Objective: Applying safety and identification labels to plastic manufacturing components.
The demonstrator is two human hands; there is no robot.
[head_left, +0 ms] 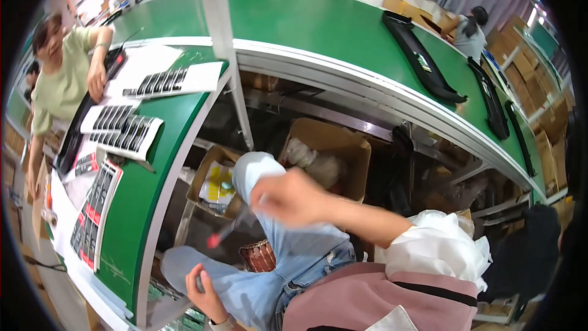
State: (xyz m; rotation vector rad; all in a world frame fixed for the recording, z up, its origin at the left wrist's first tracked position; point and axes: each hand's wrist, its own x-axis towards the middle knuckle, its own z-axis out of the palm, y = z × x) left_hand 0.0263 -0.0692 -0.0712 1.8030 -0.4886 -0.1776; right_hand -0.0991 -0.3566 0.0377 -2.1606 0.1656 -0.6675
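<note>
My right hand (286,199) is raised over my lap with its fingers closed in a pinch, smeared by motion. A thin, see-through strip with a red end (213,241) hangs below it and seems to run up to the fingers; its kind is too blurred to tell. Lower down, my left hand (205,294) is beside my left knee, fingers curved and apart, holding nothing. Printed label sheets (98,214) in black, white and red lie on the green table to my left, beyond the reach of both hands as they are now.
A co-worker (61,79) at the left table handles a long black part (76,135). More long black parts (422,58) lie on the green conveyor belt (306,24). Under it stand an open carton with plastic bags (361,165) and a smaller carton (197,193). A metal post (214,12) rises ahead.
</note>
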